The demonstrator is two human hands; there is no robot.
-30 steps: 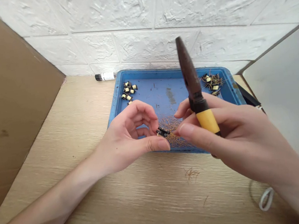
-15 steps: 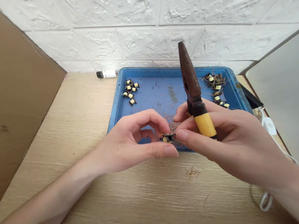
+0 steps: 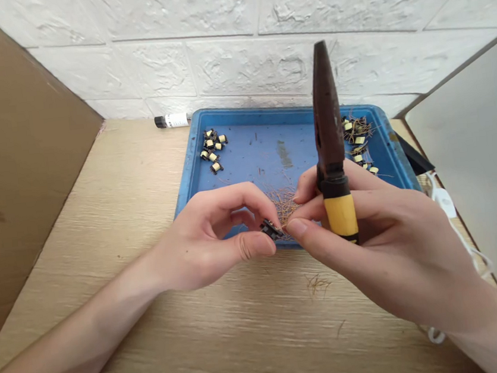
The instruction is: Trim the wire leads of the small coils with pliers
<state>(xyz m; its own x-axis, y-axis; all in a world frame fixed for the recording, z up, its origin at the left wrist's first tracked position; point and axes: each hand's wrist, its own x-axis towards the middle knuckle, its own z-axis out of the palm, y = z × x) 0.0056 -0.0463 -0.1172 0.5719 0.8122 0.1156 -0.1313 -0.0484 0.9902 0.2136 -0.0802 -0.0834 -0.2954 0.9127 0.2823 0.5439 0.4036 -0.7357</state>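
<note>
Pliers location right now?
Head view, right of centre: the pliers are held in the right hand, tip up, overlapping the blue tray in view.

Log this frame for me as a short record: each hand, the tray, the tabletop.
Left hand: pinches a small black component between thumb and fingers
Right hand: grips pliers, tip up; fingertips beside the component, contact unclear
Tray: blue; yellow-and-black parts at left, more with long wires at right, wire pile at near side
Tabletop: loose wire bits nearer than tray
</note>
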